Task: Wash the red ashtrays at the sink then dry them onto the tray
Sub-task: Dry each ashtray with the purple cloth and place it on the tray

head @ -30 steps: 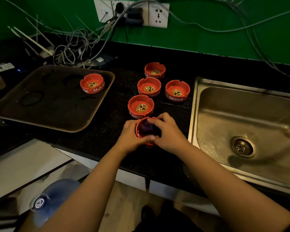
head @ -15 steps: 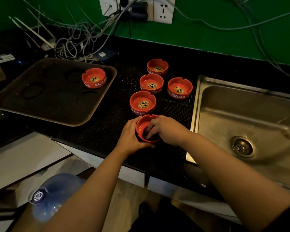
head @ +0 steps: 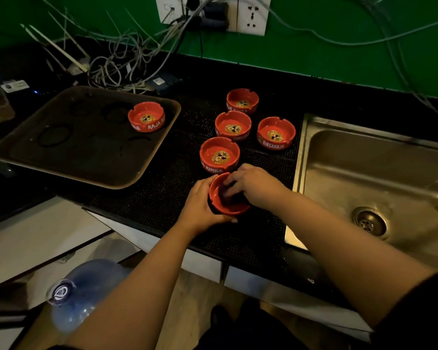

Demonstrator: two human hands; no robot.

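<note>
The ashtray you are working on sits tilted in your grip above the black mat, just left of the sink and near the counter's front edge. Your left hand cups its outer wall from the far side of the sink, fingers curled tight around the red rim, which keeps the bowl steady and tipped toward you. Your right hand reaches over the top with its fingers pressed together down inside the bowl, seemingly wiping it dry; something dark lies under them, perhaps a cloth, but it is too dim to tell.

Four more ashtrays stand upright on the mat, a little further from you and still close to the sink, likely parked there within easy reach while they wait their turn. Well left of the sink lies the tray, with one ashtray already set in its corner nearest the sink, leaving room for the rest. I judge this to be the drying step, with most of the job still ahead.
</note>
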